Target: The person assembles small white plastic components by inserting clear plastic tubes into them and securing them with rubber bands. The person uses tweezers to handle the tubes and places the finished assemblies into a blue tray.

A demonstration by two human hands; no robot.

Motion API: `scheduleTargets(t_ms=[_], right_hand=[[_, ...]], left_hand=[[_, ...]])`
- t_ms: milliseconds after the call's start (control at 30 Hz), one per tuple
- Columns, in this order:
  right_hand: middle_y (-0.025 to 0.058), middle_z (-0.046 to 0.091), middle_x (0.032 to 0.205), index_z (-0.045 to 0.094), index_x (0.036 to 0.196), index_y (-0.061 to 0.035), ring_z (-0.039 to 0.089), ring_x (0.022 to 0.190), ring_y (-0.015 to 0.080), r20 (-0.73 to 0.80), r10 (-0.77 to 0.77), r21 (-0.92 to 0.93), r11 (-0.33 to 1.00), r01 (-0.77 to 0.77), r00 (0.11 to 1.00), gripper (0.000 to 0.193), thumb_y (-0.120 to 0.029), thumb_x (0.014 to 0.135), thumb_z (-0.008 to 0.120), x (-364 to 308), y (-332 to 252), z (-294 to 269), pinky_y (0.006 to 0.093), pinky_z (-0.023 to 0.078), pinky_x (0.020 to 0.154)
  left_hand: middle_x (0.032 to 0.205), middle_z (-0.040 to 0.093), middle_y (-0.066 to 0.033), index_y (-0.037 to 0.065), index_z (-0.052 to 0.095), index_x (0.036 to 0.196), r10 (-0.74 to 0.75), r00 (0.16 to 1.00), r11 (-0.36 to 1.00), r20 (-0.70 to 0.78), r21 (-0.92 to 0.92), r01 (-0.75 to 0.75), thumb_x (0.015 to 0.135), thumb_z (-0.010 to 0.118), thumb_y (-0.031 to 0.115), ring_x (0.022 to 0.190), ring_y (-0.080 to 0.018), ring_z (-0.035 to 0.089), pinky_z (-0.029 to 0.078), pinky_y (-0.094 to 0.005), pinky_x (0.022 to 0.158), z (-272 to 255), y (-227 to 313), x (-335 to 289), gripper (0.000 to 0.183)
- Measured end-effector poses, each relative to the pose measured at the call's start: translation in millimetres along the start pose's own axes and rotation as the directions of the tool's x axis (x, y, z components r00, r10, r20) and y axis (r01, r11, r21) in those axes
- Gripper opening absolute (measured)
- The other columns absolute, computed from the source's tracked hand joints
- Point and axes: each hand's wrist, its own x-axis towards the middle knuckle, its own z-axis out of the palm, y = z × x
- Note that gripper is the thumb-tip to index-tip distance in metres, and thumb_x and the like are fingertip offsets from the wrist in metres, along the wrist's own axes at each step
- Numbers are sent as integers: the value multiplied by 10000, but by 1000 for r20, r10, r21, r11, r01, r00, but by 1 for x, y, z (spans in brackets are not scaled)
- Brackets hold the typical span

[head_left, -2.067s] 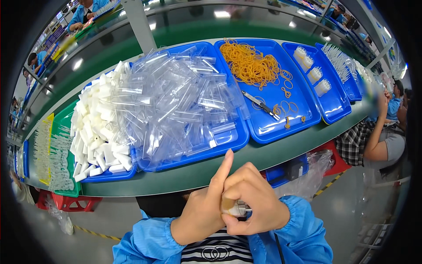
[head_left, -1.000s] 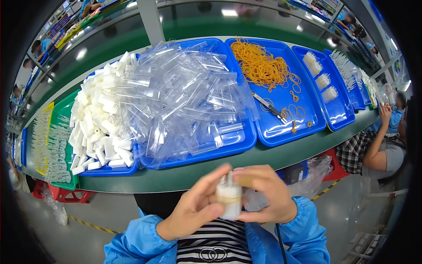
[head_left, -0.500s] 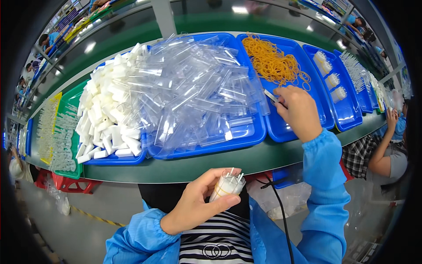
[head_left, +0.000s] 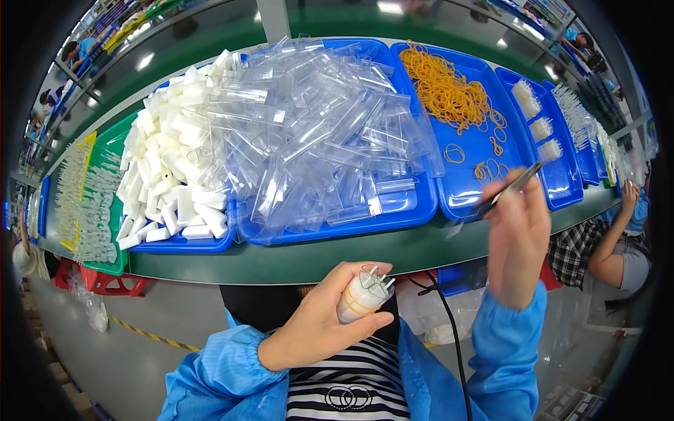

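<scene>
My left hand [head_left: 326, 316] is closed around a short white cylindrical bundle [head_left: 364, 298] with orange rubber bands round it. Thin white sticks and clear film poke from its upper end. My right hand [head_left: 519, 235], blurred by motion, grips a slim dark tool [head_left: 516, 188], perhaps tweezers, over the near right edge of a blue tray. In that tray lies a pile of orange rubber bands [head_left: 449, 88]. A few loose bands [head_left: 490, 169] lie close to the tool, apart from the pile.
A blue tray of clear plastic sleeves [head_left: 316, 126] and a heap of white foam blocks [head_left: 165, 168] stand on the green bench [head_left: 281, 269]. Further right, a blue tray [head_left: 562, 186] holds finished-looking bundles. A black cable [head_left: 453, 344] hangs before me. A co-worker sits at the right.
My right hand has drawn back from the rubber bands, rightward and nearer, turning the tool. Several bands now lie loose nearer the tray's front. My left hand keeps its hold, the bundle slightly turned.
</scene>
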Motion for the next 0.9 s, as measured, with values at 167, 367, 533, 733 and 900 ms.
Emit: scheduleTargets(t_ms=[167,367,533,733,900], right_hand=[[193,683,1014,454,1150,-1,680,932,214,212,109,113,984,-135,971,268,-47,945,621,-45,-4,21,335,554,834],[196,670,1019,449,1117,11,682,956,228,291,161,129,970,-206,943,259,-24,939,632,-53,2,29,350,557,862],[193,662,1018,443,1117,19,682,963,228,335,218,95,960,-263,917,264,-29,941,633,-50,2,30,353,564,855],[181,691,1033,545,1063,34,696,926,224,363,-81,-45,994,104,928,248,12,871,700,-67,9,31,334,567,801],[175,712,1020,629,985,22,710,884,234,451,-169,-121,961,248,876,199,82,813,709,-61,9,25,331,562,778]], left_hand=[[1166,626,-70,2,518,1319,-33,999,999,25,-34,33,856,770,99,1059,-109,594,470,-264,935,0,1,-1,537],[1100,656,-74,-7,506,1318,-77,996,996,52,-41,79,860,762,95,1021,-119,627,501,-276,903,-2,5,-3,534],[1074,666,-71,-7,498,1316,-133,989,989,58,-49,136,870,755,99,1002,-113,633,505,-272,891,-5,6,-4,525],[1060,630,-57,3,510,1293,-213,968,948,129,-211,237,905,729,153,977,-111,594,493,-274,859,-4,7,-3,470],[1045,631,-42,2,513,1293,-268,956,921,121,-259,291,900,725,125,957,-94,591,492,-258,835,-6,8,-2,463]])
